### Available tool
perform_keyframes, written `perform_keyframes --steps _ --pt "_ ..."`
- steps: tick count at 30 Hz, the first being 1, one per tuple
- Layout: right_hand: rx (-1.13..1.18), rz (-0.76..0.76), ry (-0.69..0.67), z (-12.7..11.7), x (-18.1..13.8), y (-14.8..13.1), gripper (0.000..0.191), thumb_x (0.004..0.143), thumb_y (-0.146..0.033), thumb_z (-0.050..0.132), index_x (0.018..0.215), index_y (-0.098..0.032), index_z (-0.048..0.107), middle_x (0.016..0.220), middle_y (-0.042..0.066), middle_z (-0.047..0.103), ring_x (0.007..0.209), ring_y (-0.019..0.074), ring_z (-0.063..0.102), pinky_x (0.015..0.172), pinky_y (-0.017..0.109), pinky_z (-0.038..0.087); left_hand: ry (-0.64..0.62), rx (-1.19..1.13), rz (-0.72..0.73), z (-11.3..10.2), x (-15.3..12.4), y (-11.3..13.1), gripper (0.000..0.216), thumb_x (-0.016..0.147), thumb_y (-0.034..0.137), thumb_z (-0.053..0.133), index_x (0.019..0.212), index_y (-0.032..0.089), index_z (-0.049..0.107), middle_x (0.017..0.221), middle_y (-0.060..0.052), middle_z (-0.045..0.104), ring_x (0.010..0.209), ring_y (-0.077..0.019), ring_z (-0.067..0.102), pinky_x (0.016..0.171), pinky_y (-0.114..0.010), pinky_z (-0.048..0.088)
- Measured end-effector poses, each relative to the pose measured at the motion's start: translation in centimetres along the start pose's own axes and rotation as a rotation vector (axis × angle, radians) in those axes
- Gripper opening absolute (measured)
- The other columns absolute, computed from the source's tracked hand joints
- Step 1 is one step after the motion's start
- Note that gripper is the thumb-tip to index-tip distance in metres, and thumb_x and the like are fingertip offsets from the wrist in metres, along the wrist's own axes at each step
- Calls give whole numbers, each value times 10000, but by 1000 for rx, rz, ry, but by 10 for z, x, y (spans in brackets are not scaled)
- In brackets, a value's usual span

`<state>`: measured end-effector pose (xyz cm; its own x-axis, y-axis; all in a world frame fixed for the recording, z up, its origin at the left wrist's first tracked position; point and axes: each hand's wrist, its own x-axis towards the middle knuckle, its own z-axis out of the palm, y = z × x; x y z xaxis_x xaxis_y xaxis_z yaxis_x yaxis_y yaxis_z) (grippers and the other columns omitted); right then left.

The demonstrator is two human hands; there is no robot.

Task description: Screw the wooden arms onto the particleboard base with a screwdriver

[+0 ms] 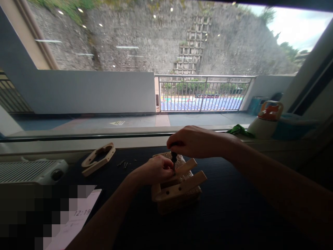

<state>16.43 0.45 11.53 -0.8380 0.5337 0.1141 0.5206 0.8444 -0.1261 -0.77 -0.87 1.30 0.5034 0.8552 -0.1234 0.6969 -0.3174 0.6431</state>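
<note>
A wooden assembly (179, 189) of pale flat bars with round holes sits on the dark table (234, 215) in front of me. My left hand (156, 170) is closed on its near left part and steadies it. My right hand (192, 140) is closed around the black handle of a small screwdriver (173, 158), which stands upright with its tip down on the assembly, right next to my left fingers. The tip itself is hidden between my hands.
A loose curved wooden piece (98, 158) lies at the left, with a few small screws (125, 163) beside it. A phone (75, 218) lies at the near left, a white device (33, 171) behind it. A white container with an orange lid (265, 119) stands on the sill.
</note>
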Motion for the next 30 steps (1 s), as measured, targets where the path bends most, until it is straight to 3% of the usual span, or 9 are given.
perform_keyframes --steps 10,18,30 --pt "32 47 23 1 -1 -5 234 810 -261 458 777 -153 663 675 12 609 526 69 404 516 227 272 22 1 11 3 2 -6 265 742 339 487 812 192 696 703 5 630 641 -129 536 569 -211 374" --pt "10 17 1 -6 -3 -1 256 803 -243 467 937 -199 681 704 -7 639 546 74 458 512 224 279 23 -4 17 3 3 -7 272 742 334 482 810 186 700 701 3 619 647 -129 527 573 -212 374" --pt "-7 26 46 0 0 -2 265 831 -252 439 829 -145 681 669 9 627 529 68 441 507 223 280 11 -10 25 1 3 -4 262 741 295 463 813 181 687 759 0 644 669 -135 548 584 -214 390"
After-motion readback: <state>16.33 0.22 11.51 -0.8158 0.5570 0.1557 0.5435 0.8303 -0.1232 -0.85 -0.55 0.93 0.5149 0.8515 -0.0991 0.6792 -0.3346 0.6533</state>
